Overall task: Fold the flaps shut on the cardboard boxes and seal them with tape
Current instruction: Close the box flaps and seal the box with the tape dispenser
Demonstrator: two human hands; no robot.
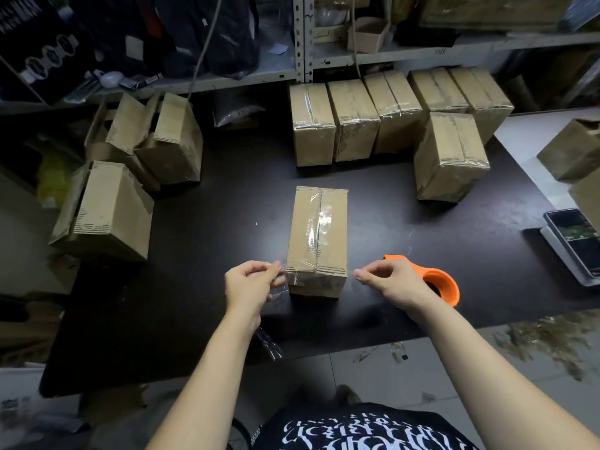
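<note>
A closed cardboard box (303, 228) lies in the middle of the black table (220, 228), with clear tape (319, 222) running along its top seam and over the near end. My left hand (250, 284) is at the box's near left corner and pinches a loose strip of clear tape (277, 292) that hangs beside it. Just right of the box's near right corner, my right hand (393, 280) has its fingers curled and holds an orange tape dispenser (443, 282). Neither hand touches the box top.
Several taped boxes (354, 118) stand in a row at the back right under a metal shelf (389, 56). Unsealed boxes with raised flaps (110, 209) sit at the left. A scale with a phone (574, 241) lies at the right edge.
</note>
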